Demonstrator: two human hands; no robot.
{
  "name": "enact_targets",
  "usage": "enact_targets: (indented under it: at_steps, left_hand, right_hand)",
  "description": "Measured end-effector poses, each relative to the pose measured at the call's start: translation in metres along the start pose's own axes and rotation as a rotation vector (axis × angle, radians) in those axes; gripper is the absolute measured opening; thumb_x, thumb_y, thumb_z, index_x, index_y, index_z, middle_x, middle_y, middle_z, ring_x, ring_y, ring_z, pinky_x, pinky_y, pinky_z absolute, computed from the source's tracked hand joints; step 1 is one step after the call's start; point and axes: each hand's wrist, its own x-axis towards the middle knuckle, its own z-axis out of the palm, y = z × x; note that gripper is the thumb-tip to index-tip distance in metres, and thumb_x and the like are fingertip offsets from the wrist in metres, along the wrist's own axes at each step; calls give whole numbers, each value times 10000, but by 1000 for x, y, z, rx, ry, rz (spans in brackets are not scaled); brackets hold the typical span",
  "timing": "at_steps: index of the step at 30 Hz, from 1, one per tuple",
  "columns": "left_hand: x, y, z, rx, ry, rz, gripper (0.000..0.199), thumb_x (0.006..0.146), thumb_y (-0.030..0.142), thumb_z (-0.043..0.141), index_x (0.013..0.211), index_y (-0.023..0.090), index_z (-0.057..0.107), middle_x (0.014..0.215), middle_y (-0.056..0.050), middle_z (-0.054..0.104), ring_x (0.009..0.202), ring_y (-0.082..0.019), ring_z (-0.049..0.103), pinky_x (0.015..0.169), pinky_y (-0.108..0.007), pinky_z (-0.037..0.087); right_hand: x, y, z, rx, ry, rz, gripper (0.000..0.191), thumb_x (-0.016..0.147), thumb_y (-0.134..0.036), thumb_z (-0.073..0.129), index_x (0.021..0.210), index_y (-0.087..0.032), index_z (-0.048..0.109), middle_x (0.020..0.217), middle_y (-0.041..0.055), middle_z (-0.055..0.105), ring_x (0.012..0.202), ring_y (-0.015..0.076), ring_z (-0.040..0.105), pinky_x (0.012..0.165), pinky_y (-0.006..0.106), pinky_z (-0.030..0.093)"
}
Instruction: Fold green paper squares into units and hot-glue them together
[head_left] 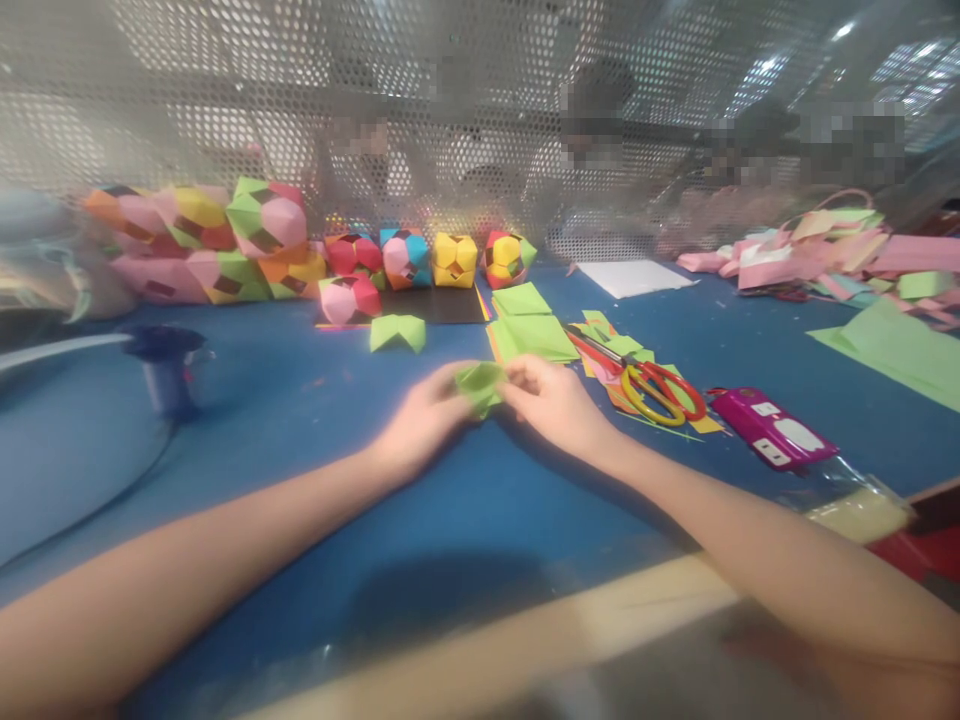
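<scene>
- Green folded paper (480, 385) sits pinched between my left hand (429, 418) and right hand (559, 402), just above the blue worktop (457, 500), nearer me than the stacked green sheets (534, 338).
- Both hands are close together, fingertips clamped on opposite edges.
- I judge it very light, thin and easily creased or torn; I'd grip its side edges gently, thumb against fingers, without crushing the folds.
</scene>
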Motion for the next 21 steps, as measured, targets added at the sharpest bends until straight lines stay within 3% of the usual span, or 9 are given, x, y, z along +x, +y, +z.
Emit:
enact_targets:
  at_steps: [6,9,13,16,21]
  left_hand:
    - [-1,2,-2,36,-79,-15,504,676,158,583,1179,188,562,950,-53,638,814,-150,571,731,-283,450]
    - [-1,2,0,24,-114,5,538,666,127,599,1197,186,533,1046,-59,631,910,-159,576,777,-275,449]
    - [-1,-1,3,37,-64,48,500,685,177,664,1167,166,531,1115,-78,624,997,-179,576,856,-305,446]
    - [1,-5,1,130,12,41,447,680,228,694,1106,164,573,1065,-74,647,921,-169,594,816,-300,462]
    - [3,-7,-4,212,59,33,382,703,228,662,1077,169,619,935,-50,674,710,-123,577,674,-257,466]
  right_hand:
    - [4,-4,-1,85,46,48,86,777,-233,554,800,-189,484,568,-63,548,453,78,506,476,222,403]
    - [7,-6,-3,191,50,119,97,769,-230,571,751,-180,490,502,-75,517,402,65,467,443,212,369]
    - [11,-3,-3,443,31,201,202,715,-294,663,756,-166,513,535,-65,530,394,49,437,420,205,329]
    - [11,-2,-4,569,-6,220,230,704,-315,682,767,-162,521,563,-59,523,412,45,428,415,200,311]
    - [7,-6,-6,349,-40,143,149,751,-288,611,758,-169,522,539,-62,508,412,54,420,429,212,319]
